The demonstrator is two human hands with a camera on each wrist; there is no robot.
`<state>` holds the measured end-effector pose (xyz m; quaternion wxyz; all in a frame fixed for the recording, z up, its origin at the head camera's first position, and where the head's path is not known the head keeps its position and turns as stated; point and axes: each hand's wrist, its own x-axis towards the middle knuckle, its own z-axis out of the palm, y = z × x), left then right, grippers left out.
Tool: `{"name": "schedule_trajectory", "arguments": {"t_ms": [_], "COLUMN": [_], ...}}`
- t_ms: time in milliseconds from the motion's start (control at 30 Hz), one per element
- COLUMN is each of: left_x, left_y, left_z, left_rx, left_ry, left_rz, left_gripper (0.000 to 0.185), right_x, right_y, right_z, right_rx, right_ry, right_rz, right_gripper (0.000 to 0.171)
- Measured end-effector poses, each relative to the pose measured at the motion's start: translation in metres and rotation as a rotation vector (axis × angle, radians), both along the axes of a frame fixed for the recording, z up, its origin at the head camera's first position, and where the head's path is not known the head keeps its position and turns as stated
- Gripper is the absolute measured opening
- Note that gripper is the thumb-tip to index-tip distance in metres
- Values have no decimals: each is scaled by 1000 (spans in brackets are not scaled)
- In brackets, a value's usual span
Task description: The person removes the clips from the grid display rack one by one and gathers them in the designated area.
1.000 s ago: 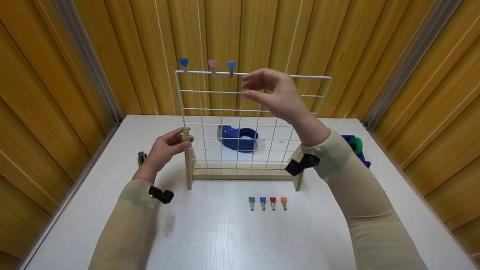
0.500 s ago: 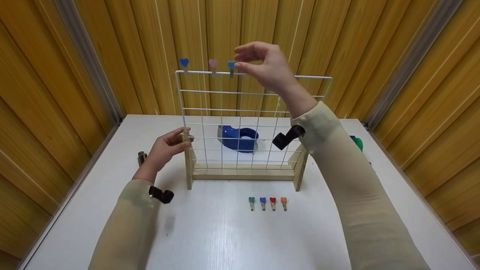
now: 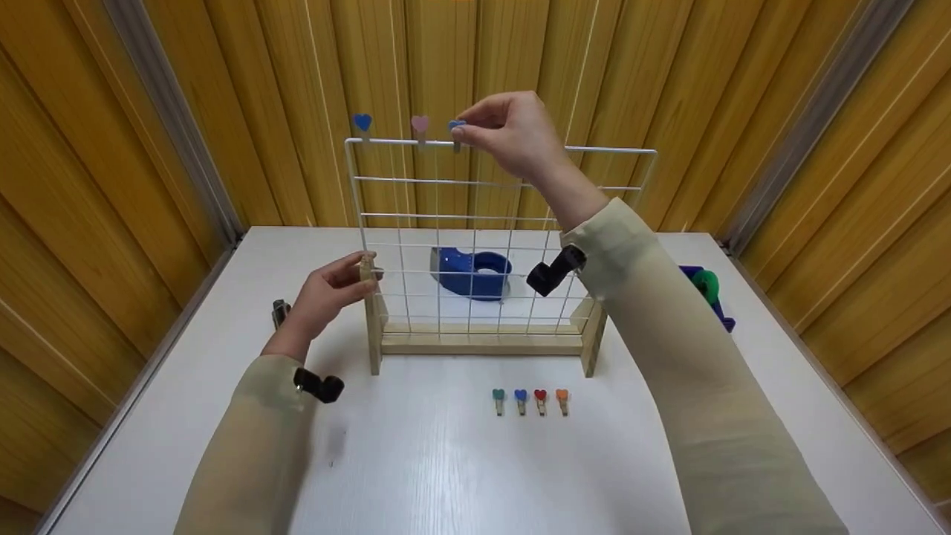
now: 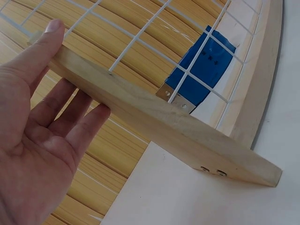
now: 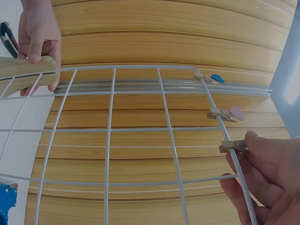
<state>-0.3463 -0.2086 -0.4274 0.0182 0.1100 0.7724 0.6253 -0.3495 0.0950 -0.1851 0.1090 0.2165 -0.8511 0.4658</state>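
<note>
Up at the top wire, one hand pinches a peg while the other steadies the frame.

Largest first: the white table (image 3: 416,475) bears a wire grid rack (image 3: 475,245) on wooden feet. Her left hand (image 3: 327,293) curls thumb and fingers round the rack's left wooden post (image 4: 154,119). Her right hand (image 3: 513,134) pinches the blue heart peg (image 3: 456,126) clipped on the top wire, beside a pink peg (image 3: 420,125) and another blue peg (image 3: 362,122). Four small pegs (image 3: 530,401) lie in a row before the rack.
</note>
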Motion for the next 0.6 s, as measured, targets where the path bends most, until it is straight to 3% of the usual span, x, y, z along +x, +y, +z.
{"name": "schedule_trajectory", "arguments": {"t_ms": [600], "left_x": [2], "left_y": [-1], "left_z": [0], "left_rx": [-10], "left_ry": [6], "left_rz": [4], "left_gripper": [61], "right_x": [1], "right_y": [-3], "right_z": [-7], "right_rx": [-133], "right_ry": [112], "right_rz": [53], "right_gripper": [10]}}
